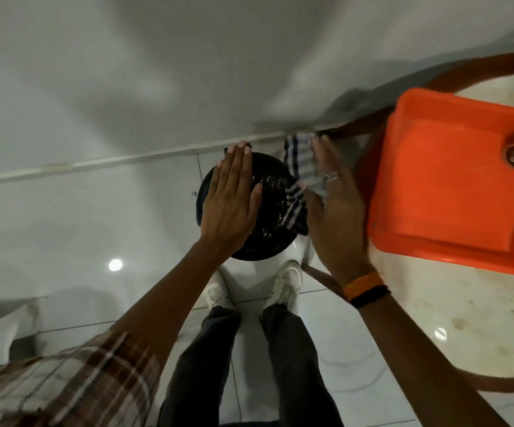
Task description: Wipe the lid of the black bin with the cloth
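While the left hand [229,195] lies flat with fingers [237,161] straight and together over the lid of the black bin [268,211], its fingertips reach the far rim. Right-hand [332,211] fingers [326,155], blurred, press the striped cloth [295,180] at the lid's right edge, close beside the orange tray [452,186] on the tabletop [452,318]; open floor [95,217] lies left.

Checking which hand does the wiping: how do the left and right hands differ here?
The left hand lies flat and bare over the black bin lid; the right hand holds the striped cloth at the lid's right edge. The right hand wears a ring and wristbands; the left wears none. The right looks motion-blurred, the left sharp. Both have extended fingers.
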